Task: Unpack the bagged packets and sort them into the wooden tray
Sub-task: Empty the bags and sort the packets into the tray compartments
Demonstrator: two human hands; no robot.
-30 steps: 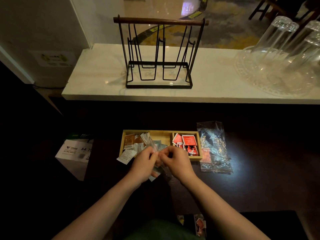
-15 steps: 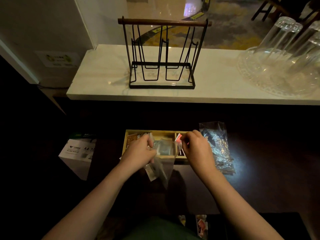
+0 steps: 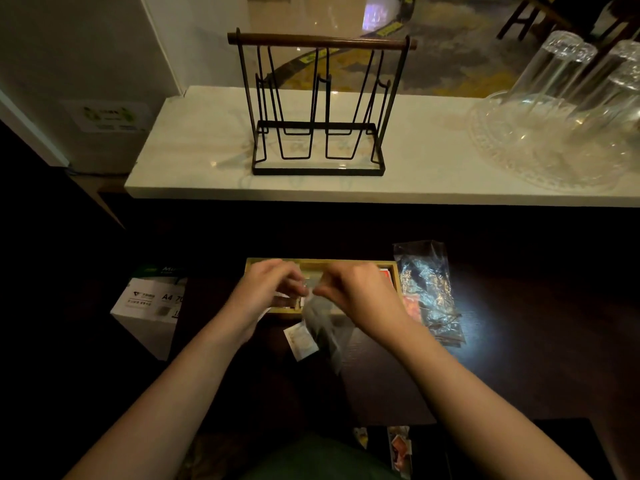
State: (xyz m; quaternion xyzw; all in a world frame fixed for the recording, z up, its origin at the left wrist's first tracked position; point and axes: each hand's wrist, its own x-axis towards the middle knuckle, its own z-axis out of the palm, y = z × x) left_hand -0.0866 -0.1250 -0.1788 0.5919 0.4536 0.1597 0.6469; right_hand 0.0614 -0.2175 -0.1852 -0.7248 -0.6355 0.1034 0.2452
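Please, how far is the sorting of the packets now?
Partly done: red packets already lie in the wooden tray. In hand: the left hand and right hand pinch a small clear bag above the tray's near edge. Left: the crinkled bag beside the tray, still holding orange packets.

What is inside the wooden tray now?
Red packets show at the right end of the wooden tray. The left hand and right hand cover the rest.
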